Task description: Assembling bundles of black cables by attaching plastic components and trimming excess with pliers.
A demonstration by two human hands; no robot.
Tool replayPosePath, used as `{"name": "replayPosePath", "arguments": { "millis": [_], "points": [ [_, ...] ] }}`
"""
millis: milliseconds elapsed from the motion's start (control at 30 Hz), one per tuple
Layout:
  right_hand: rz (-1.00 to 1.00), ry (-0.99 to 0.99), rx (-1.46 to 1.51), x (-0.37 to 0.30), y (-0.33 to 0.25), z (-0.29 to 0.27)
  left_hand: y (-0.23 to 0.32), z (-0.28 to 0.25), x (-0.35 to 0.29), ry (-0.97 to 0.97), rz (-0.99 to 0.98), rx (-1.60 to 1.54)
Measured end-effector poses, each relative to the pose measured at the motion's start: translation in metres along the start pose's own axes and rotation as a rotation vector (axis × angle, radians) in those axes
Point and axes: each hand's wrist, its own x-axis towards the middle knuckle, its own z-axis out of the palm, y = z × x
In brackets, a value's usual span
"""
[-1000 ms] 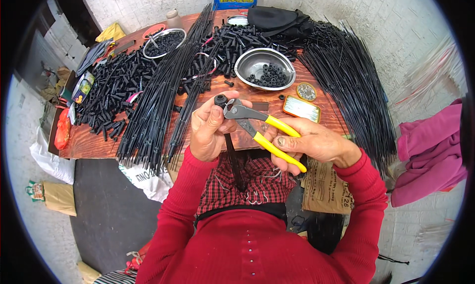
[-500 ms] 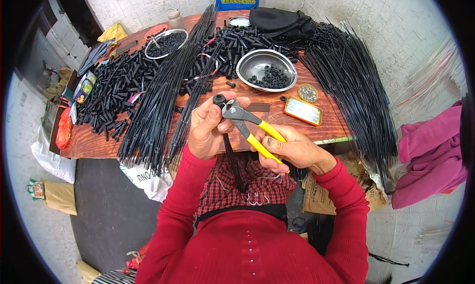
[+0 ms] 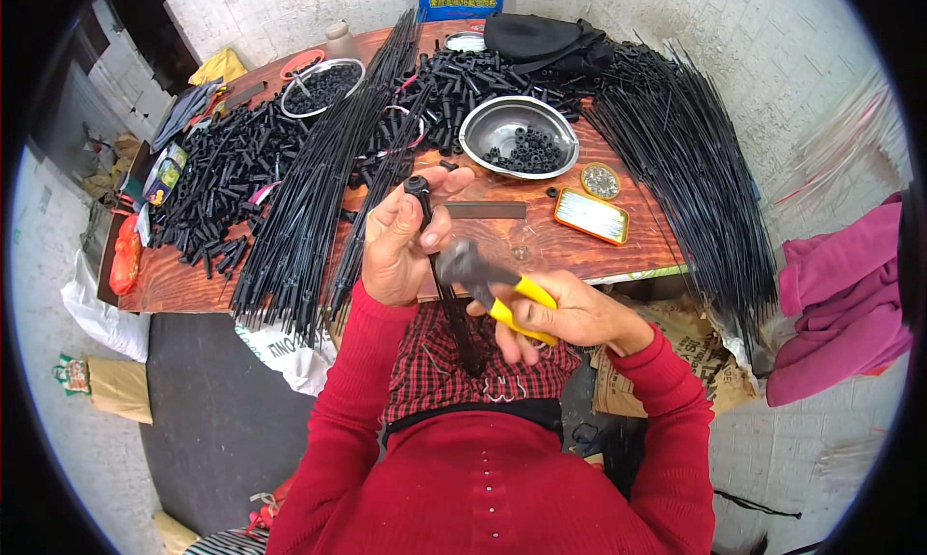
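My left hand (image 3: 389, 256) is closed round a black rod piece (image 3: 418, 187) that stands upright with a round, ringed knob at its top, between thumb and fingers. Long thin black strands hang from below that hand toward the lap. In my right hand (image 3: 589, 312) are end-cutting pliers (image 3: 534, 290) with yellow grips and a dark head. The pliers' head is smeared by motion, below and right of the knob and apart from it. Beyond my hands, a steel bowl (image 3: 491, 123) on the table holds small black ring-shaped parts (image 3: 526, 149).
On the wooden table (image 3: 637, 249) lie bundles of thin black rods (image 3: 314, 193) left and right, and a heap of black tubular pieces (image 3: 212, 159). An orange-rimmed tin (image 3: 591, 217) of white sticks, a round tin (image 3: 601, 180) and a flat dark bar (image 3: 488, 210) lie near my hands.
The pliers, earlier with their jaws at the knob, have moved down and away from it in my right hand. The left hand with the rod piece has shifted slightly left and up.
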Motion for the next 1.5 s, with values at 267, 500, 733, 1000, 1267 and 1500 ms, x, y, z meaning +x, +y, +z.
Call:
{"name": "replayPosePath", "arguments": {
  "millis": [267, 500, 733, 1000, 1267, 1500],
  "points": [
    [0.101, -0.175, -0.023, -0.019, 0.032, -0.027, -0.001, 0.0, 0.005, -0.026, 0.018, 0.029],
    [0.192, -0.101, 0.065, -0.04, 0.048, -0.047, -0.008, -0.007, 0.009, -0.052, 0.021, -0.089],
    [0.283, 0.618, -0.23, -0.04, 0.046, -0.088, -0.01, -0.005, 0.012, 0.074, 0.041, 0.007],
    [0.391, 1.142, -1.293, -0.027, 0.092, -0.237, -0.014, -0.008, 0.023, 0.13, 0.04, 0.052],
    [0.517, 1.004, -1.324, 0.0, 0.1, -0.259, -0.022, -0.021, 0.03, 0.201, 0.042, 0.052],
    [0.505, 1.065, -1.304, 0.006, 0.106, -0.27, -0.024, -0.025, 0.036, 0.189, 0.036, 0.049]
  ]
}}
